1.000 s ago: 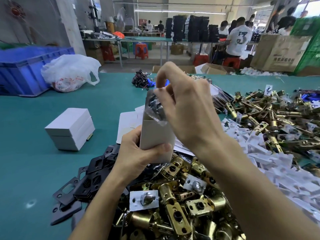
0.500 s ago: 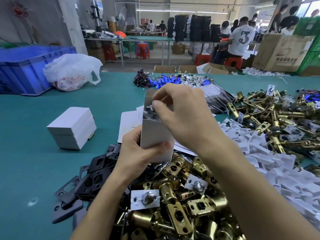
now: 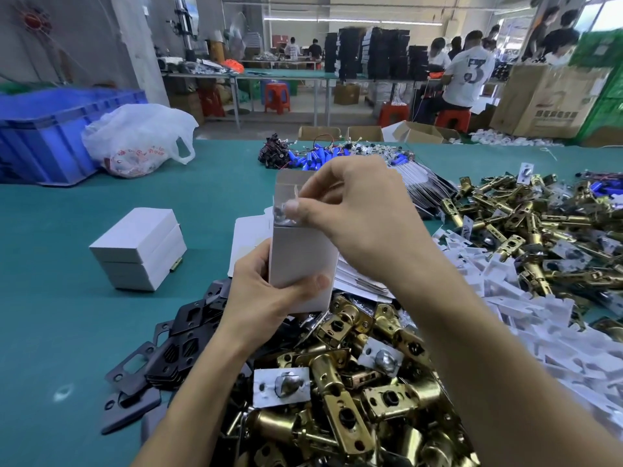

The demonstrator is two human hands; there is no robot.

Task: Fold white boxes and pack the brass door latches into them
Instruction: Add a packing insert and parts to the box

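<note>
Above the table (image 3: pixel 67 298), right hand (image 3: pixel 357 217) pinching crinkled clear bag (image 3: pixel 282 213), now lower in upright white box (image 3: pixel 300 261), left hand (image 3: pixel 266 298) clasping its smooth wall.

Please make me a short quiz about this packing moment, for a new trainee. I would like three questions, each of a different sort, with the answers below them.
1. Short answer: what does the right hand pinch at the top of the upright box?
2. Multiple choice: which hand holds the box by its lower part? A) left hand B) right hand C) neither
3. True or false: the top of the box is already shut.

Key
1. A small clear bag with metal parts inside.
2. A
3. False: the top is open.
</note>
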